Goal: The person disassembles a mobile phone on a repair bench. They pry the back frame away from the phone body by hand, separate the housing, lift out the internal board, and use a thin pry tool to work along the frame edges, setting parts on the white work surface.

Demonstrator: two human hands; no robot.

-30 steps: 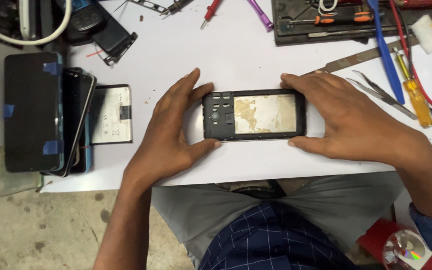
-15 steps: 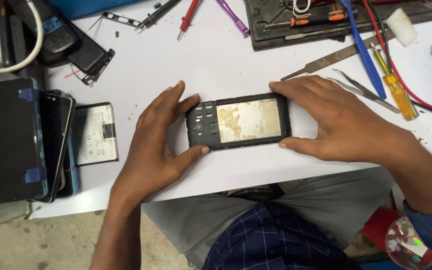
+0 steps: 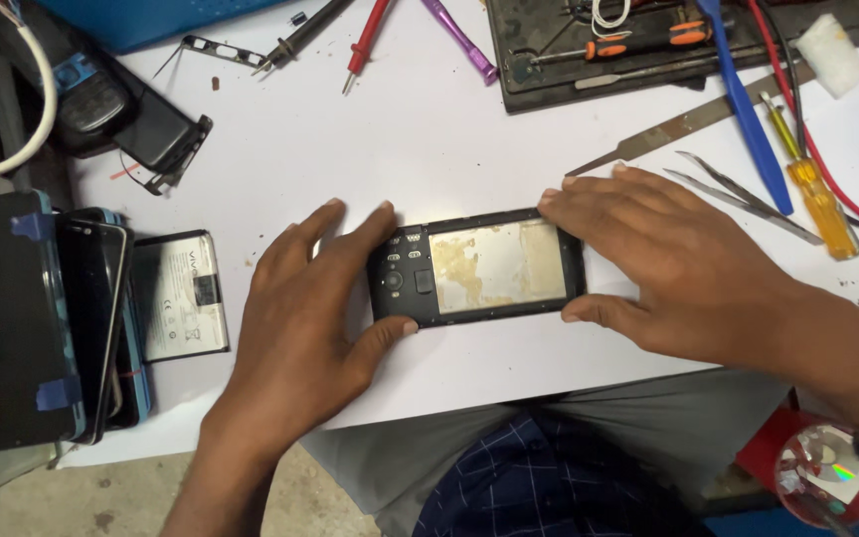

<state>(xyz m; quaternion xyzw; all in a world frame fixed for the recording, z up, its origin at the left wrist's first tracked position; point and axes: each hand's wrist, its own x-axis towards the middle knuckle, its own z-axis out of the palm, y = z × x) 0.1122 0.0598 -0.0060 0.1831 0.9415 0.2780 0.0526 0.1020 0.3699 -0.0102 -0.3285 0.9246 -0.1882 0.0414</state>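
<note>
Hands grip an opened phone [image 3: 477, 267] lying flat near the middle of the white table [image 3: 429, 139], the left hand [image 3: 315, 298] clasping its left end and the right hand [image 3: 663, 264] its right end, a battery [image 3: 183, 294] lying well left.

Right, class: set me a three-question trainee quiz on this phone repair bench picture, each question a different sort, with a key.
1. True or false: both hands touch the opened black phone body with its stained metal plate.
2. Which hand lies nearer the yellow-handled screwdriver: A the left hand, B the right hand?
3. Fill in: the flat grey battery lies on the white ____.

Key: 1 true; 2 B; 3 table.
</note>
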